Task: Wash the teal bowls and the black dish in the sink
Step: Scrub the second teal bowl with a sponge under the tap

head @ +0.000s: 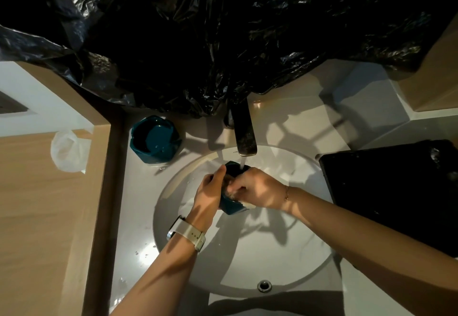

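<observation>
Teal bowl (231,206) sits over the white sink (247,261) under the tap's (244,135) stream — left hand (210,192) curls round its side, right hand (257,188) pinches a sponge (249,205) against it. Faint rim lettering is unreadable. Another teal bowl (156,140) rests on the counter's left — the black dish (396,189) lies right.

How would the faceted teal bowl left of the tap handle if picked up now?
The faceted teal bowl looks glossy, with droplets on the white counter beside it, so probably slippery. It seems rigid glazed ceramic, likely heavy for its size and breakable. Its flat facets suggest no rolling.
</observation>
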`<state>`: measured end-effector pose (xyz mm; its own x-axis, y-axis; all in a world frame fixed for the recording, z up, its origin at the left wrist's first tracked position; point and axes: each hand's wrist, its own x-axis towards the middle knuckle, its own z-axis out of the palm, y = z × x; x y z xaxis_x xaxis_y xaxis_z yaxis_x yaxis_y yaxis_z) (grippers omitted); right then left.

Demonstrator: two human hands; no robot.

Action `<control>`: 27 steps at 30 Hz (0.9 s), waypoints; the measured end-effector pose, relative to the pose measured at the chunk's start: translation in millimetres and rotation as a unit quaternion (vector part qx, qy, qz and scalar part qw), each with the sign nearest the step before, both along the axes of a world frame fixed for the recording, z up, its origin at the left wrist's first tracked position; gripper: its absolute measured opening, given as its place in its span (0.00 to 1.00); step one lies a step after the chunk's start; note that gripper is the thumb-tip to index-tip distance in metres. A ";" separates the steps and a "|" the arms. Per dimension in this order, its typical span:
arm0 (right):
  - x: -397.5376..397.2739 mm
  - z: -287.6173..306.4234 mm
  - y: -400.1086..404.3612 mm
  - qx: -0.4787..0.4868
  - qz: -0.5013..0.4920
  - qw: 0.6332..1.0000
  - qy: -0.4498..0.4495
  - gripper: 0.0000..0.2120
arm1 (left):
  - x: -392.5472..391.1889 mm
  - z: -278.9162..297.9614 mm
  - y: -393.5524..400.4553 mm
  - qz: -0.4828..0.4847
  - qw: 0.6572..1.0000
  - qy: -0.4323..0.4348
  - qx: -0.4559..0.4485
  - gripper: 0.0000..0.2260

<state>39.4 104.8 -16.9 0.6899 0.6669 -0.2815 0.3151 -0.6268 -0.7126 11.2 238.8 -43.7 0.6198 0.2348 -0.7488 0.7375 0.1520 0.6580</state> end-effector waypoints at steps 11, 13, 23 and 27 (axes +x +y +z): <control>-6.6 -1.8 -0.6 -0.089 0.032 0.992 -0.081 0.08 | -6.0 -0.1 0.8 0.012 0.999 -0.030 -0.009 0.12; -8.2 0.9 -2.7 -0.021 0.018 0.999 -0.027 0.07 | -10.5 -0.7 -1.0 0.003 0.999 -0.037 -0.008 0.12; -4.5 -6.2 9.0 -0.190 0.005 0.978 -0.091 0.11 | -17.3 1.2 -2.2 0.035 0.998 -0.031 -0.030 0.18; -10.2 -0.2 7.6 -0.124 0.032 0.991 -0.039 0.08 | -22.9 -1.3 -6.2 0.028 0.999 -0.012 -0.044 0.17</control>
<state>29.2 112.4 -17.1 0.6742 0.6272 -0.3900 0.4078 -0.7564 -0.5115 -11.7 232.6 -45.0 0.6257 0.2033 -0.7531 0.7103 0.2508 0.6577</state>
